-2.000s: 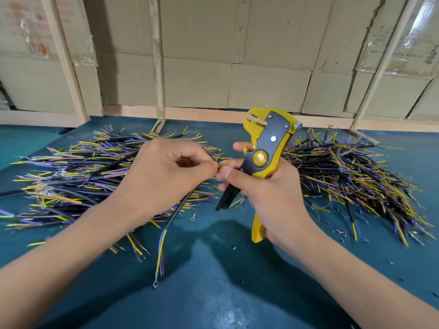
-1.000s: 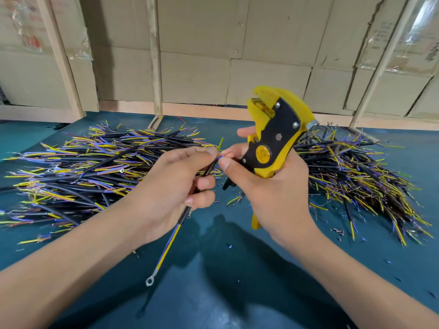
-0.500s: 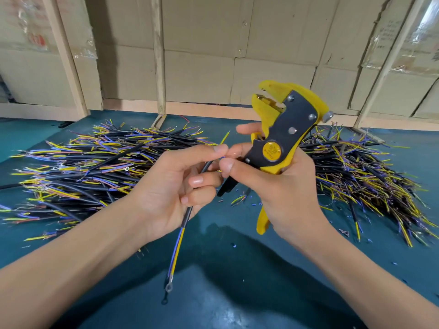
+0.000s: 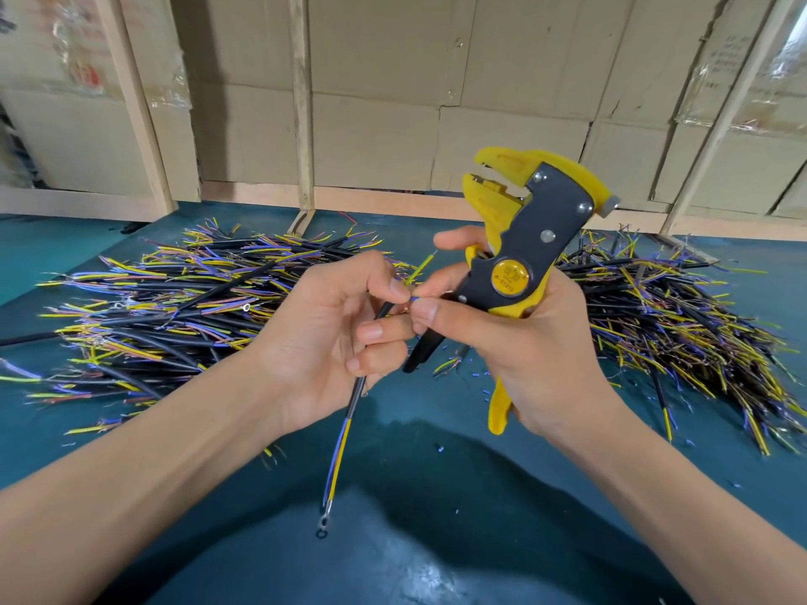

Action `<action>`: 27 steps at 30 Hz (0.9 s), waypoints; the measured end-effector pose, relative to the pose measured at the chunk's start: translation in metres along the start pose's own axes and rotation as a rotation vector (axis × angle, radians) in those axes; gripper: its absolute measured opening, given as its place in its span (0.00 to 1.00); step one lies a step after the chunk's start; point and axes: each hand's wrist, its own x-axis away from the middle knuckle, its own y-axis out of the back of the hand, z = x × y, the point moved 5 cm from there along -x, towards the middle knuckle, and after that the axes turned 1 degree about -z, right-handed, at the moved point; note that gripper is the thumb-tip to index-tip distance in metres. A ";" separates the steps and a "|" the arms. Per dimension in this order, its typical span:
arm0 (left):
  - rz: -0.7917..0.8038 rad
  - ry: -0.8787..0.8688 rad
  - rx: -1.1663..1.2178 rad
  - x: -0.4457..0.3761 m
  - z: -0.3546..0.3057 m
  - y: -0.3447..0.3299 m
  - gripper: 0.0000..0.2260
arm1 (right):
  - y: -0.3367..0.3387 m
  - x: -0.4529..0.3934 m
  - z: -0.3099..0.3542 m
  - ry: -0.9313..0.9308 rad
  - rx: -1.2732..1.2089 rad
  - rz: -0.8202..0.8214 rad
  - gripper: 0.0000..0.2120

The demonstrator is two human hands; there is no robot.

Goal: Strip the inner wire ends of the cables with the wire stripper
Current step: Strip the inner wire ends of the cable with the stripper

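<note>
My left hand (image 4: 325, 338) grips a black cable (image 4: 354, 399) above the green table (image 4: 436, 539). Blue and yellow inner wires hang from its lower end, ending in a ring terminal (image 4: 322, 524). At its upper end a yellow-green wire (image 4: 422, 267) sticks up between my hands. My right hand (image 4: 515, 342) holds the yellow and black wire stripper (image 4: 524, 238) upright, jaws pointing left, while its thumb and forefinger pinch the cable's blue inner wire beside my left fingertips.
A big heap of black cables with yellow and blue ends (image 4: 174, 307) lies on the left, a second heap (image 4: 681, 325) on the right. Small insulation scraps (image 4: 480, 386) dot the table between them. Cardboard boxes behind wooden posts (image 4: 301, 102) close the back.
Both hands and the stripper have risen a little. My right fingertips moved onto the cable's upper wire ends, and the yellow-green wire now stands free.
</note>
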 end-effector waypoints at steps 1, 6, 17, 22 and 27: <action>0.002 -0.004 -0.007 0.000 0.000 -0.001 0.09 | 0.000 0.000 -0.001 -0.018 -0.021 -0.008 0.12; -0.023 -0.042 -0.004 -0.001 0.001 -0.004 0.05 | 0.003 -0.002 -0.011 -0.118 -0.114 -0.059 0.15; -0.026 -0.071 0.003 -0.002 0.001 -0.003 0.05 | -0.001 -0.004 -0.018 -0.276 -0.272 -0.039 0.19; -0.083 -0.092 0.073 -0.003 -0.001 0.005 0.05 | -0.007 0.003 -0.028 -0.372 -0.243 -0.028 0.13; -0.157 -0.155 0.087 -0.008 -0.007 0.025 0.09 | -0.004 0.008 -0.044 -0.587 -0.391 -0.138 0.07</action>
